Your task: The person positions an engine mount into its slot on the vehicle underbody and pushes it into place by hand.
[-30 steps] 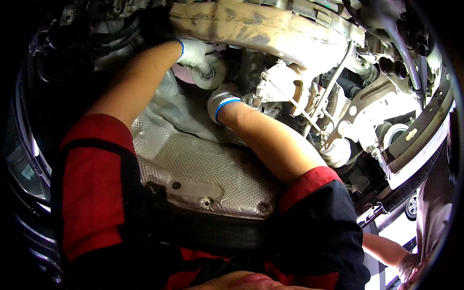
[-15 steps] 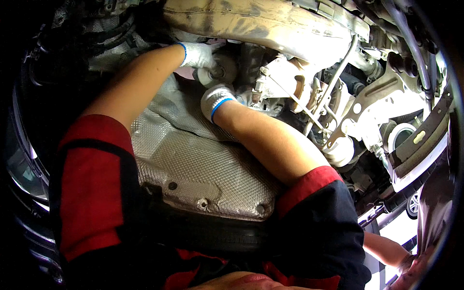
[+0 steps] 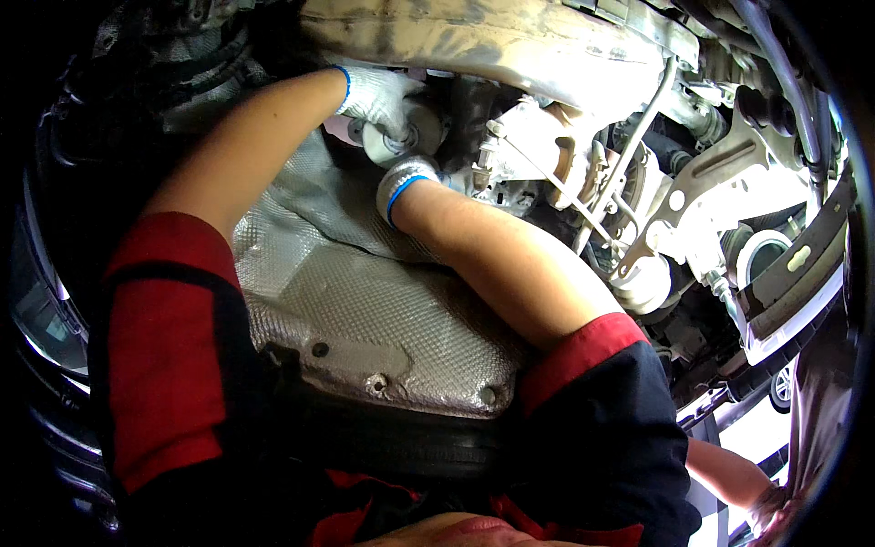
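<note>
In a white knit glove with a blue cuff, my left hand (image 3: 375, 96) reaches under the vehicle. Its fingers curl against the face of a round metal part (image 3: 426, 128), gripping at its centre; what exactly lies under the fingertips is hidden. My right hand (image 3: 412, 173), gloved the same way, is just below the round part, close to its lower edge. Its fingers are turned away from view, so their grip does not show. Beneath both forearms spreads a dimpled silver heat shield (image 3: 392, 310).
A large tan metal beam (image 3: 474, 41) crosses above my hands. To the right are a brightly lit suspension arm (image 3: 720, 187), a thin rod (image 3: 629, 155) and a brake assembly (image 3: 629, 196). Another person's arm (image 3: 729, 469) shows at the lower right.
My left hand has shifted slightly, its fingers now further down over the round part's face. My right hand has moved slightly up and left. The view has shifted a little.
</note>
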Tool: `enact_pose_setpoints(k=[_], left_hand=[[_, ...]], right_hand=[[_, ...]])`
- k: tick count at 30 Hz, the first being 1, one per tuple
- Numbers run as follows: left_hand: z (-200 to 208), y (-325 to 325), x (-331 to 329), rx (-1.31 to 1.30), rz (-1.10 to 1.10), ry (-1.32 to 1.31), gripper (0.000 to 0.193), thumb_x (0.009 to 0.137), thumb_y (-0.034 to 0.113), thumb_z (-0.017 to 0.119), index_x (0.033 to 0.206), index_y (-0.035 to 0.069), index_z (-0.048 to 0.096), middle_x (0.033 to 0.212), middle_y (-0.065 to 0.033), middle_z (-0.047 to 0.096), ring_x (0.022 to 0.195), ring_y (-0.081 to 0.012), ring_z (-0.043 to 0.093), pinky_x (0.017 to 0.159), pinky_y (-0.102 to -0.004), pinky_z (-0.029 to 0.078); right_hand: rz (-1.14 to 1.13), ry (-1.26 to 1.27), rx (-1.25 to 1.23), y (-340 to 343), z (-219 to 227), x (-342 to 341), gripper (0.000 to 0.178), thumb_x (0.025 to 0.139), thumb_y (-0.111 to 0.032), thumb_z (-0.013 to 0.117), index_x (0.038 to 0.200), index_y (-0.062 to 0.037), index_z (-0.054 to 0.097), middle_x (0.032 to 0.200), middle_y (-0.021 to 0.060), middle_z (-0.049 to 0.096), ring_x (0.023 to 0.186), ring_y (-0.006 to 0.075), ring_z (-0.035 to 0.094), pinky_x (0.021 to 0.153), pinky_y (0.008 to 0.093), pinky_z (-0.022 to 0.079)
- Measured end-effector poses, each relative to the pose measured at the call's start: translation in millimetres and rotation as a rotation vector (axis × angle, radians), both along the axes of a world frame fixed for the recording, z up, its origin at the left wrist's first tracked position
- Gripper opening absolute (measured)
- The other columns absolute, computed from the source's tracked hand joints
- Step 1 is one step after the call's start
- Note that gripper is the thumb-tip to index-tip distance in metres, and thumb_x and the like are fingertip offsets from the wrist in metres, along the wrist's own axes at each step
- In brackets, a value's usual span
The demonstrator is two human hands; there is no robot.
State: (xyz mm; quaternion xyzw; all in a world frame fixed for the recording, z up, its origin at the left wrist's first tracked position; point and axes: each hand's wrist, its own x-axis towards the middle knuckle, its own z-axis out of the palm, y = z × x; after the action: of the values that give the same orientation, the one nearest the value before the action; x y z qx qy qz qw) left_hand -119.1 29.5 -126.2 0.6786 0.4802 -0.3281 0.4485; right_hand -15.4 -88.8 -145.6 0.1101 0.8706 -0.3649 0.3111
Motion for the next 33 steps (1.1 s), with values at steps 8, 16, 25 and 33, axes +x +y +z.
enact_pose_setpoints(k=[8, 16, 25, 33], left_hand=[[-35.0, -8.6, -12.2, -0.043, -0.13, 0.051, 0.096, 0.056, 0.032, 0.087, 0.139, -0.003, 0.051, 0.111, -0.0225, 0.072, 0.094, -0.0318, 0.07, 0.08, -0.0426, 0.058], [-5.5, -3.0, 11.1, -0.031, -0.186, -0.047, 0.067, 0.06, 0.036, 0.084, 0.116, 0.002, 0.069, 0.103, -0.0238, 0.073, 0.093, -0.0355, 0.069, 0.08, -0.0426, 0.057], [-30.0, -8.8, 1.0, 0.086, -0.298, -0.108, 0.077, 0.059, 0.035, 0.083, 0.129, 0.009, 0.064, 0.11, -0.0228, 0.072, 0.1, -0.0366, 0.068, 0.084, -0.0437, 0.056], [-12.8, 0.7, 13.2, -0.016, -0.222, -0.094, 0.093, 0.05, 0.03, 0.087, 0.133, 0.001, 0.059, 0.127, -0.0247, 0.065, 0.118, -0.0371, 0.061, 0.104, -0.0416, 0.048]], right_hand=[[-0.083, -0.112, -0.11, 9.3, 1.7, 5.5, 0.031, 0.092, -0.019, 0.066, 0.122, -0.014, 0.075, 0.131, 0.0097, 0.07, 0.116, 0.0322, 0.069, 0.089, 0.0486, 0.057], [0.007, -0.107, -0.13, 28.2, 23.4, 21.4, 0.032, 0.091, -0.017, 0.061, 0.117, -0.0069, 0.076, 0.125, 0.0181, 0.071, 0.114, 0.0336, 0.069, 0.09, 0.044, 0.057], [-0.03, -0.052, -0.116, 28.2, 18.7, 23.5, 0.031, 0.091, -0.017, 0.061, 0.116, -0.0068, 0.076, 0.124, 0.0182, 0.071, 0.113, 0.0352, 0.069, 0.091, 0.0453, 0.057], [0.017, -0.072, -0.134, 28.2, 24.5, 18.5, 0.032, 0.091, -0.016, 0.061, 0.119, -0.0075, 0.075, 0.127, 0.0164, 0.07, 0.116, 0.0347, 0.068, 0.093, 0.0453, 0.056]])
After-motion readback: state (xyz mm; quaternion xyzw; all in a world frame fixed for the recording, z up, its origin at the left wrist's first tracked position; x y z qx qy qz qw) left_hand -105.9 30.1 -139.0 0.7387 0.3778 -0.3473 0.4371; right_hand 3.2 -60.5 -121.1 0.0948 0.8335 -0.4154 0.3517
